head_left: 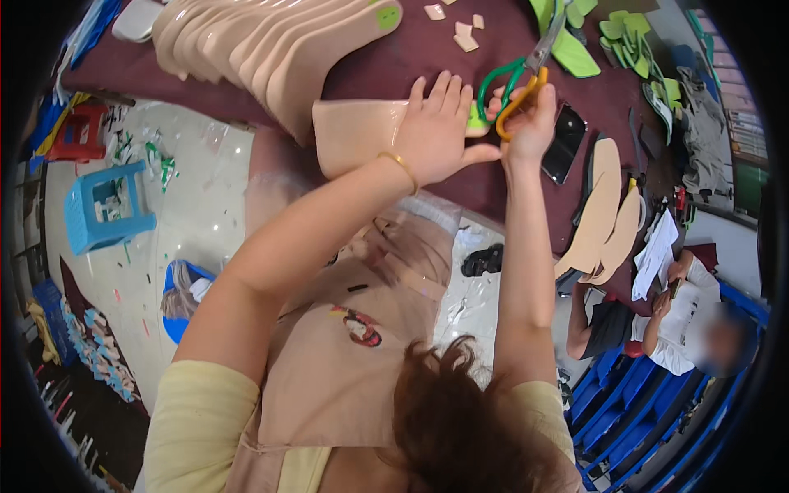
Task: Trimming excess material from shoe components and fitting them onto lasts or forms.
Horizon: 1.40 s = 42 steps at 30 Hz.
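Four fingers of the left hand [440, 135] lie flat and slightly spread on a beige insole [353, 135], thumb held out to the side; the right hand's [530, 123] fingers curl around the handles of the scissors [539, 59], their exact fit in the loops unclear. Resting on the dark red surface [370, 78], the insole seems light and bendable, probably slick, so a flat palm or a pinch at its edge should suit. It looks smooth and glossy, with a lime-green right end. Beyond lies an overlapping row of insoles [300, 70].
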{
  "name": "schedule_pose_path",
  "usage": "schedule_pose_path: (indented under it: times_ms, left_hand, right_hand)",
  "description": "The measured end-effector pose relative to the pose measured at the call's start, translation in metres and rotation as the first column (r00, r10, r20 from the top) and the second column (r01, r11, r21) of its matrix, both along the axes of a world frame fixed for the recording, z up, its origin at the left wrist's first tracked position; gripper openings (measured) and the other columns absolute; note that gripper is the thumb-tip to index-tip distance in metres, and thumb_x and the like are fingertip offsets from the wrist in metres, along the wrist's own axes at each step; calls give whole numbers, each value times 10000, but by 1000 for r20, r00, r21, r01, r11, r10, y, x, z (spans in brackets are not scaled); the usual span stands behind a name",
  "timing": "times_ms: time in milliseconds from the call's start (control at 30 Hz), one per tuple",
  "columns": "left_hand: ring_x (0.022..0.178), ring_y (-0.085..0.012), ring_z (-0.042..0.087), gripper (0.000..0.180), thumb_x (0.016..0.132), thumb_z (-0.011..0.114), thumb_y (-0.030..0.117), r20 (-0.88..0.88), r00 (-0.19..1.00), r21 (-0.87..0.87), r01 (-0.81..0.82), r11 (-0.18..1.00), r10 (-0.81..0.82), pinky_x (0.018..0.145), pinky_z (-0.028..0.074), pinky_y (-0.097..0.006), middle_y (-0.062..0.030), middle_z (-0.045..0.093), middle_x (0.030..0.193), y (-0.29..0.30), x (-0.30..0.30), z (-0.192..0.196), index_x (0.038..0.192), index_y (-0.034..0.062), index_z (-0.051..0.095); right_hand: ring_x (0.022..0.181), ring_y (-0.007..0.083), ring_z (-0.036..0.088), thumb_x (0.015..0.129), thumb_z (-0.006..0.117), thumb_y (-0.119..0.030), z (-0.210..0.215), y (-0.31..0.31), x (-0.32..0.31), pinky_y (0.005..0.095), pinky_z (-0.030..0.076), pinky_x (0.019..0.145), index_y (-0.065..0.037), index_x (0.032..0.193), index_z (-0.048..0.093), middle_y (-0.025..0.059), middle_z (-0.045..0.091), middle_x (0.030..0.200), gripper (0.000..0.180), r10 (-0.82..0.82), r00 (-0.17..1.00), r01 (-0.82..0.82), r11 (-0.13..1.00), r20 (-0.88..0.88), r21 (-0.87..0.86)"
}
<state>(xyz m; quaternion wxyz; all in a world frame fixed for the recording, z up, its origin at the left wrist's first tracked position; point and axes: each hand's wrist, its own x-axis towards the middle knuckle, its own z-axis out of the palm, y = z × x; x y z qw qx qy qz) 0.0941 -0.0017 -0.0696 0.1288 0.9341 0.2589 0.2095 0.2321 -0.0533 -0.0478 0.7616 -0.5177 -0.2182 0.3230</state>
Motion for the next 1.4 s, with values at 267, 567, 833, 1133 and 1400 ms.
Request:
schedule_pose_path:
  times_ms: [267,567,833,1133,1400]
  left_hand:
    - [1042,-361,527,504,818,626,340,52,976,104,-214,971,209,760,449,-393,-214,545,1090,16,-123,95,1091,-46,450]
    - [659,-347,599,520,794,619,149,96,940,-551,-223,804,327,601,459,-386,-216,589,737,24,-126,57,1207,-32,361]
    - [591,-259,592,527,788,624,125,86,938,-570,-229,789,335,562,465,-350,-173,569,683,21,-121,55,1216,-31,357]
    - [547,-205,579,532,789,634,122,146,917,-658,-189,729,371,528,467,-333,-112,530,606,17,-119,50,1213,-45,360]
    - [603,-226,648,615,764,619,164,87,924,-876,-108,471,373,525,513,-317,-175,616,682,12,-113,53,1229,-108,323]
  right_hand:
    - [543,160,541,966,353,-399,2,2,-6,279,448,518,-21,785,491,112,565,721,442,-18,972,43,994,235,-103]
    - [550,145,524,979,311,-383,0,22,-97,261,431,511,-23,811,478,104,550,705,431,111,994,-111,994,9,21]
    - [514,108,491,978,335,-361,9,32,-91,239,415,498,-27,763,460,67,520,650,416,166,974,-159,986,156,-52]
    - [535,121,530,977,337,-362,12,44,-86,257,445,485,-19,783,458,78,521,682,412,224,923,-167,966,313,-198]
    - [509,136,524,979,334,-379,5,25,-79,262,441,501,-29,757,464,88,534,661,434,186,963,-171,981,197,-91]
